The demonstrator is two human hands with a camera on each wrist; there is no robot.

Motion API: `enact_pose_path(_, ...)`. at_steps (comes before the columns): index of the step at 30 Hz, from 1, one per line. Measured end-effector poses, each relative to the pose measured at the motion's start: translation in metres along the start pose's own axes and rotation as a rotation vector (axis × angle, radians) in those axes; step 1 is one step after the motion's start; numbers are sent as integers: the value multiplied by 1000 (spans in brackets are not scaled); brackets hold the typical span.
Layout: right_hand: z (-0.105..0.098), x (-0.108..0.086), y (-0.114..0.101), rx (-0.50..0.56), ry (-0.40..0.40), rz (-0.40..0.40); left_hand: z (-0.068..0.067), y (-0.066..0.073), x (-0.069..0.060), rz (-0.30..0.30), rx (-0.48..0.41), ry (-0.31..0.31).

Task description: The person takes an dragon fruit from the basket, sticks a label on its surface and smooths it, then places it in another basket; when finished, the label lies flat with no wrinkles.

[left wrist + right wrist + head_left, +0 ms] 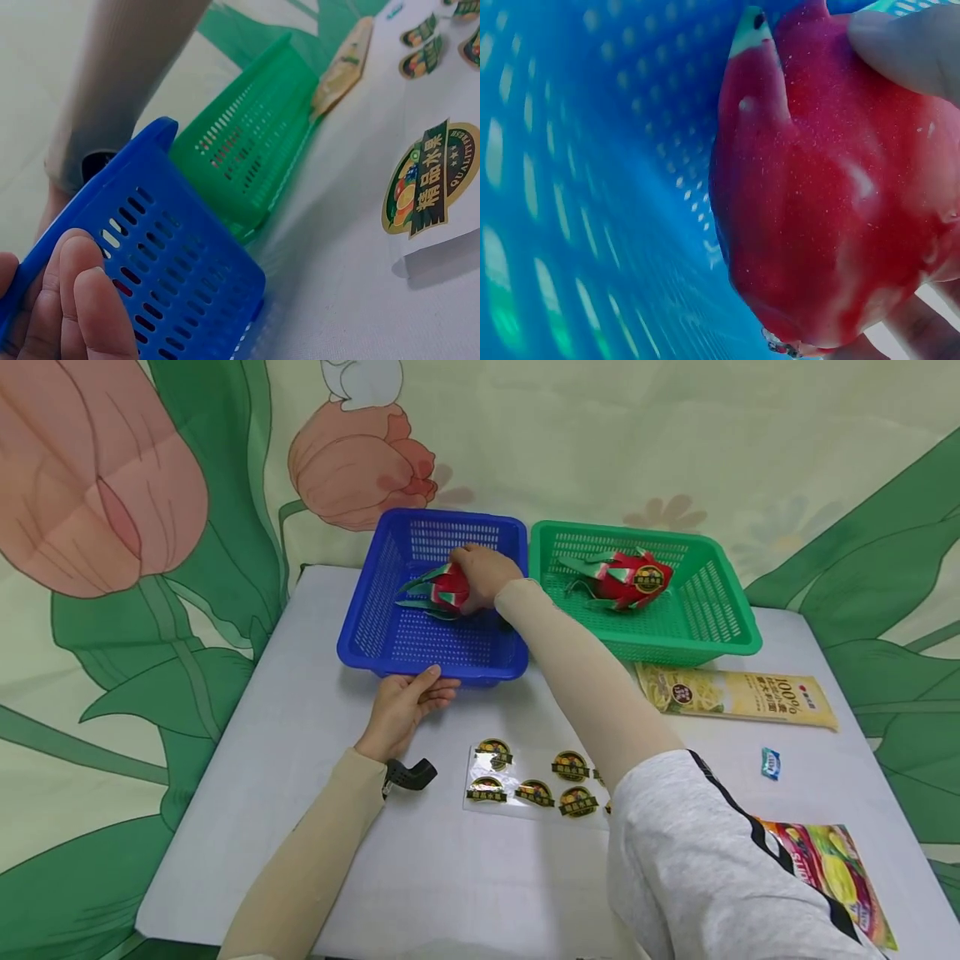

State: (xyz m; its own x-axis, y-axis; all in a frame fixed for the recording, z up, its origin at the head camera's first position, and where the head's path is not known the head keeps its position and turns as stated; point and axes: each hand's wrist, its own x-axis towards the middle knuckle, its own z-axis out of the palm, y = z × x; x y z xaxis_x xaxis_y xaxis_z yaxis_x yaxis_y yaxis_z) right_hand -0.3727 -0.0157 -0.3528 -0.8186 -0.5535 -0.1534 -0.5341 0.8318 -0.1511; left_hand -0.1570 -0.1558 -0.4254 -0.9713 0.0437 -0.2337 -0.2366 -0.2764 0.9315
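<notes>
Inside the blue basket (435,647), my right hand (487,578) grips a red dragon fruit (450,589) with green-tipped scales. The right wrist view shows the thumb over one side of the fruit (832,187) and fingers beneath it. My left hand (408,706) pinches the basket's near rim, thumb above and fingers against the outer wall (176,262). A second dragon fruit (622,581) lies in the green basket (720,593) and bears a round black-and-gold sticker (648,579).
A clear sheet of black-and-gold stickers (536,793) lies on the white table (420,877), partly under the right arm. To the right are a yellow noodle packet (750,696), a small blue sachet (771,763) and a colourful bag (836,872).
</notes>
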Motion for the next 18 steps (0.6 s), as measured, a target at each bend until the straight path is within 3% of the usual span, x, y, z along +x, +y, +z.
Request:
enact_pose_path(5,-16,-14,5,128,49,-14,1,-1,2,-3,-13,3)
enact_pose_path(9,-35,-32,9,186,114,-78,4,2,0,-2,-14,10)
enact_pose_path(18,-61,-95,22,200,160,-162,1,-1,0,-14,-48,33)
